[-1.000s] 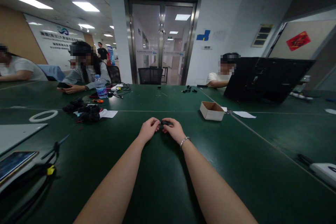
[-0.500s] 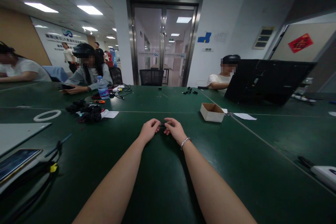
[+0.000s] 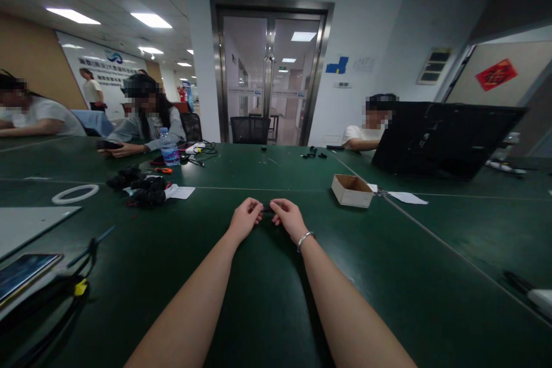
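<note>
My left hand (image 3: 247, 217) and my right hand (image 3: 288, 217) are close together over the green table (image 3: 267, 276), fingertips facing each other. Between them is a small dark object (image 3: 267, 209), too small for its kind to be told. The left thumb and fingers pinch its left end. On its other end the right thumb and forefinger are closed. A silver bracelet (image 3: 304, 238) circles my right wrist. Much of the object is covered by the fingers.
An open cardboard box (image 3: 351, 194) stands to the right, with a large black screen (image 3: 444, 138) behind. Leftward lie a bundle of black parts (image 3: 144, 187), a white ring (image 3: 75, 194), a phone (image 3: 28, 276) and black cables (image 3: 81, 299). Several people sit around the table.
My right thumb and forefinger have closed in on the dark object from a looser pose. The view has shifted slightly; my left hand keeps its pinch.
</note>
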`<state>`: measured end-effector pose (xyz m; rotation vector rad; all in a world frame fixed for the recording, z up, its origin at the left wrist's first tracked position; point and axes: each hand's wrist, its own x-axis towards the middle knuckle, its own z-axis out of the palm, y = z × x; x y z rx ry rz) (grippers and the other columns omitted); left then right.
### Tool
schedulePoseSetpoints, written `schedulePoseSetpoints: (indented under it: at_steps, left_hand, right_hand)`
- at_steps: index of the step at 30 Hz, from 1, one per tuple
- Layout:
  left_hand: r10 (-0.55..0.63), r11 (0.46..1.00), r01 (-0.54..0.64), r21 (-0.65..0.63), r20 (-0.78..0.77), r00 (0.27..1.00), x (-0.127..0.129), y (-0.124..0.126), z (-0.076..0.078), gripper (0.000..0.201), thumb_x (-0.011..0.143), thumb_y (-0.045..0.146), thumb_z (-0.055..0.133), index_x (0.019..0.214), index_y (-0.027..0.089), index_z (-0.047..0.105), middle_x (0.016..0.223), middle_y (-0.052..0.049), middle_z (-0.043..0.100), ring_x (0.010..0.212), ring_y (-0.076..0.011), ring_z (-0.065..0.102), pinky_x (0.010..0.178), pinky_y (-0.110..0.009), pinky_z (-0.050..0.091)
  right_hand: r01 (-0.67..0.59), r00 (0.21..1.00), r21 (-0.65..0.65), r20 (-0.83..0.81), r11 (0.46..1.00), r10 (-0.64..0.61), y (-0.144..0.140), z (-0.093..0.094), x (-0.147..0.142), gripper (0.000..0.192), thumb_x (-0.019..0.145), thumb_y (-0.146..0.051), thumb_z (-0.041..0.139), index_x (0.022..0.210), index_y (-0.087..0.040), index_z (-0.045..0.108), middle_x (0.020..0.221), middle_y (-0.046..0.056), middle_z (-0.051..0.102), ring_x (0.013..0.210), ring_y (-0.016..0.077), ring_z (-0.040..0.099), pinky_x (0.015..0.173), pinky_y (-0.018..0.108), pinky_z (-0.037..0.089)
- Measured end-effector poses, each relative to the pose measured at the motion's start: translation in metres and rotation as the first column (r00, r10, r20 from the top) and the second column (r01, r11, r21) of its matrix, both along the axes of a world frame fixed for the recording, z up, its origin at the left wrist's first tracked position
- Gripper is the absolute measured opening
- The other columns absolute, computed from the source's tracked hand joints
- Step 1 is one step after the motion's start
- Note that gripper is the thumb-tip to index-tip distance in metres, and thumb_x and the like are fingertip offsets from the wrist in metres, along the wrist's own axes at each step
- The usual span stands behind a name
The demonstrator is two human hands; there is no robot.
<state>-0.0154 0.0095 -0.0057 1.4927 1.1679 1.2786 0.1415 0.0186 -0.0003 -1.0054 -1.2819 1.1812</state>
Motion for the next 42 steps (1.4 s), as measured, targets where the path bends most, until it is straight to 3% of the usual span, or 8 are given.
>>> schedulePoseSetpoints:
  at_steps: [7,19,27,36,42]
  left_hand:
    - [-0.033,0.999,0.035,-0.036,0.054,0.998,0.002,-0.005,0.007,0.026,0.078,0.039,0.058,0.092,0.017,0.055,0.084,-0.005,0.063,0.068,-0.0126,0.060,0.053,-0.020,0.045]
    - [-0.040,0.998,0.043,-0.054,0.063,0.997,0.001,0.000,0.008,0.030,0.077,0.041,0.060,0.092,0.015,0.057,0.080,-0.006,0.064,0.063,-0.0123,0.059,0.052,-0.020,0.044]
    - [-0.030,0.998,0.034,-0.052,0.070,0.997,0.002,0.000,0.006,0.032,0.077,0.044,0.059,0.089,0.014,0.056,0.074,-0.005,0.063,0.057,-0.0116,0.059,0.050,-0.020,0.043]
    - [-0.039,0.997,0.042,-0.065,0.051,0.998,0.000,0.006,0.002,0.026,0.081,0.037,0.057,0.093,0.015,0.056,0.077,-0.005,0.063,0.059,-0.0111,0.059,0.051,-0.020,0.044]
    - [-0.050,0.996,0.054,-0.068,0.055,0.997,0.001,0.003,0.006,0.023,0.082,0.034,0.056,0.093,0.014,0.056,0.075,-0.004,0.062,0.057,-0.0104,0.059,0.051,-0.019,0.043]
  right_hand:
    - [0.025,0.999,-0.024,-0.046,0.999,-0.026,0.006,-0.001,0.001,0.032,0.071,-0.040,0.072,0.085,-0.013,0.062,0.060,0.000,0.059,0.043,0.0087,0.054,0.037,0.017,0.045]
    - [-0.011,0.994,-0.038,-0.110,0.999,0.007,0.007,-0.002,0.004,0.034,0.068,-0.037,0.076,0.088,-0.013,0.063,0.061,-0.001,0.059,0.046,0.0080,0.054,0.039,0.016,0.047]
    - [-0.050,0.989,-0.042,-0.141,0.998,0.043,0.007,-0.003,0.006,0.034,0.066,-0.030,0.078,0.092,-0.013,0.063,0.063,-0.001,0.060,0.048,0.0081,0.055,0.042,0.016,0.048]
    - [-0.080,0.984,-0.062,-0.166,0.995,0.069,0.007,-0.003,0.009,0.030,0.068,-0.013,0.075,0.096,-0.014,0.064,0.083,0.003,0.063,0.058,0.0094,0.062,0.051,0.017,0.054]
    - [-0.094,0.977,-0.065,-0.195,0.993,0.079,0.004,0.001,0.009,0.019,0.074,-0.016,0.071,0.092,-0.013,0.064,0.073,0.003,0.064,0.061,0.0114,0.064,0.056,0.019,0.056]
